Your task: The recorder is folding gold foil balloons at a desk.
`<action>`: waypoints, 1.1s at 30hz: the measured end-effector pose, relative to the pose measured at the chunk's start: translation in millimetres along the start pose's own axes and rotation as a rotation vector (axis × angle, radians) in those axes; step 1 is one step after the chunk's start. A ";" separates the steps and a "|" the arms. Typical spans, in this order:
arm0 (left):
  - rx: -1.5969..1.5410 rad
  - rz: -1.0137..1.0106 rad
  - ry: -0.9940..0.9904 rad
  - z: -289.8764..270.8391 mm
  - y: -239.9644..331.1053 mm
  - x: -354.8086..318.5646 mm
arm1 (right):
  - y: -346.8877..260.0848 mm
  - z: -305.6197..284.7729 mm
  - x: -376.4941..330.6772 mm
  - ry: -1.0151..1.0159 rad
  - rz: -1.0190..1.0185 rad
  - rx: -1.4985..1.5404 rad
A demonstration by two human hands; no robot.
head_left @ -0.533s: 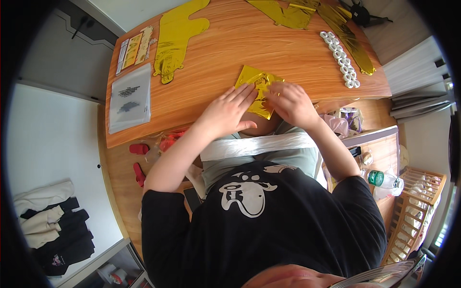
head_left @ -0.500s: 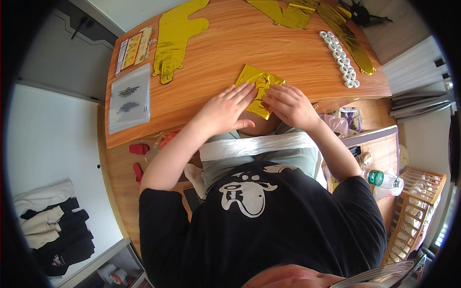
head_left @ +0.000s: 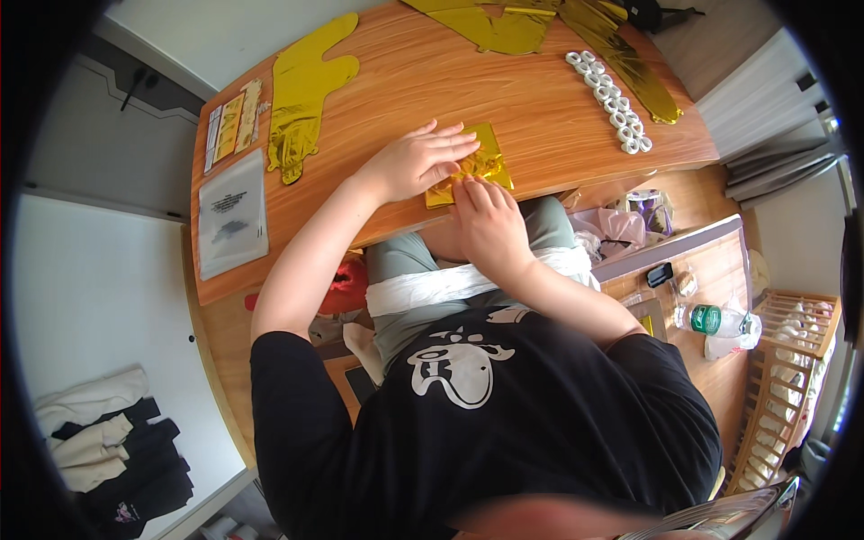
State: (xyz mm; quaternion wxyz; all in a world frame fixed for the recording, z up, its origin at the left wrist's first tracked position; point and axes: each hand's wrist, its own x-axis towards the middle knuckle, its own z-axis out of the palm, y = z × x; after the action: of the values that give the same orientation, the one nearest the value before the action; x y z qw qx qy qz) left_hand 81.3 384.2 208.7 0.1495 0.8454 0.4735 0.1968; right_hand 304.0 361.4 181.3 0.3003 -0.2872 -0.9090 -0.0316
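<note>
A folded square of shiny gold foil (head_left: 491, 164) lies near the front edge of the wooden table (head_left: 387, 117). My left hand (head_left: 414, 162) rests flat across its left side, fingers stretched to the right and the thumb apart. From the near side, my right hand (head_left: 490, 220) presses its fingertips onto the foil's lower part, close to the left thumb. Neither hand grips anything that I can see. Crinkles run over the foil's surface between the hands.
A flat gold foil balloon (head_left: 306, 90) lies at the far left, with more gold foil (head_left: 625, 58) at the far right. White rings (head_left: 612, 103) stand in rows on the right. Clear plastic bags (head_left: 234, 216) and a printed card (head_left: 225, 126) lie left. A bottle (head_left: 711, 319) sits below right.
The foil square has been turned and now sits straighter. My left hand has moved up and across it; my right hand has come down and left to its near edge. The view has shifted slightly.
</note>
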 end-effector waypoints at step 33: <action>0.008 -0.049 -0.085 19.5 -14.1 1.1 | 62.2 -1.9 40.3 0.077 -0.133 0.400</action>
State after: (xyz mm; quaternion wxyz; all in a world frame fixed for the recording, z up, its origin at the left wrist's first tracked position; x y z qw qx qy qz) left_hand 80.7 391.0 185.6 0.1711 0.8418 0.4879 0.1550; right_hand 312.2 433.1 198.4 0.3832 -0.1599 -0.9020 0.1187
